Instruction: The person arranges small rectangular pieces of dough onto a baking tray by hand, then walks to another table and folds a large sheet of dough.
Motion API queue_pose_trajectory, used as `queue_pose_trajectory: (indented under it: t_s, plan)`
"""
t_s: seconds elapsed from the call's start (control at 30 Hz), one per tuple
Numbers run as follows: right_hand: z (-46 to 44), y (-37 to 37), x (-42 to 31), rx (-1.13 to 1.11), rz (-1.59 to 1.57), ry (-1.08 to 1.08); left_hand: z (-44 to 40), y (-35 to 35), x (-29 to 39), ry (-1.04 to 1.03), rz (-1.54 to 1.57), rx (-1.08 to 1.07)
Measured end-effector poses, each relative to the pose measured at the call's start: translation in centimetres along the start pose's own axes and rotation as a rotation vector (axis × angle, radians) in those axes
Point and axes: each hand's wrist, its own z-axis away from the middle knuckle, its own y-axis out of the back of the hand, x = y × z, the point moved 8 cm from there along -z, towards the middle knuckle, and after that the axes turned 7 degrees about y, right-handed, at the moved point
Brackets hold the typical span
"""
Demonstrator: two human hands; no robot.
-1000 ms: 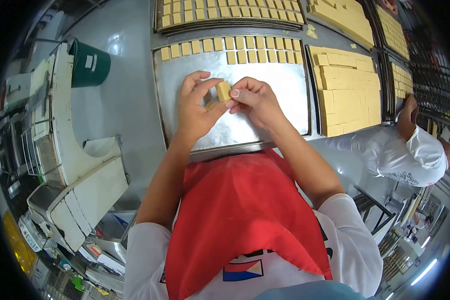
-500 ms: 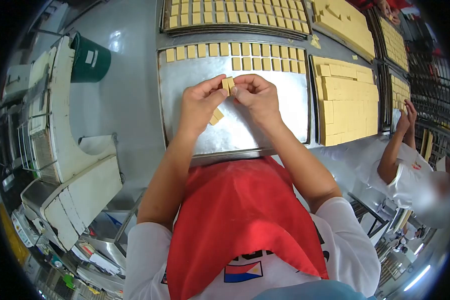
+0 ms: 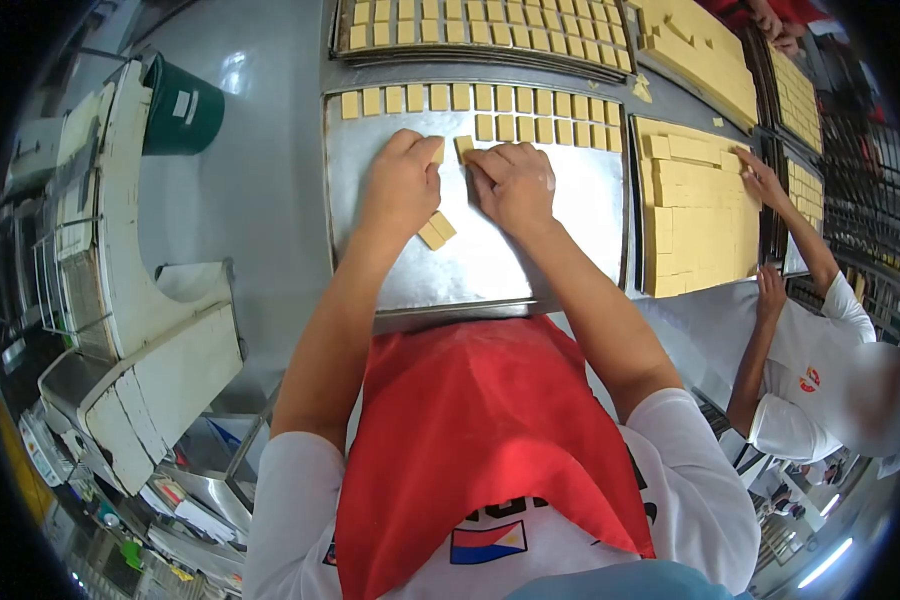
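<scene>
On the metal tray (image 3: 370, 290), my left hand (image 3: 403, 185) is closed round a small yellow block (image 3: 438, 152) just below the rows. My right hand (image 3: 512, 183) pinches another yellow block (image 3: 464, 147), a short gap to the right of the first. Two more blocks (image 3: 436, 231) lie tilted side by side, just below my left hand. Rows of upright-set blocks (image 3: 415, 98) run along the tray's far side, with a second, shorter row at the right.
A stack of trays with more blocks (image 3: 480, 30) stands beyond. Yellow slabs (image 3: 700, 220) lie at the right, where a co-worker (image 3: 800, 360) reaches over them. Another person's hands (image 3: 775, 25) show at the top right. A green bin (image 3: 183, 107) stands at left.
My hands have moved apart, each with a block, where before they were together at one piece. The co-worker at the right has reached a hand over the slabs.
</scene>
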Motion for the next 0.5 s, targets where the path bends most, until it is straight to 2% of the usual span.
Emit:
queue_pose_trajectory:
  t_s: [0.2, 0.5]
  plan:
    - [-1.2, -1.0, 1.2, -0.006, 0.032, -0.124, -1.5, -0.3, -0.5, -0.006, 0.023, 0.063]
    - [-1.2, -1.3, 1.3, 0.025, 0.044, -0.138, -1.7, -0.7, -0.8, 0.001, -0.014, 0.087]
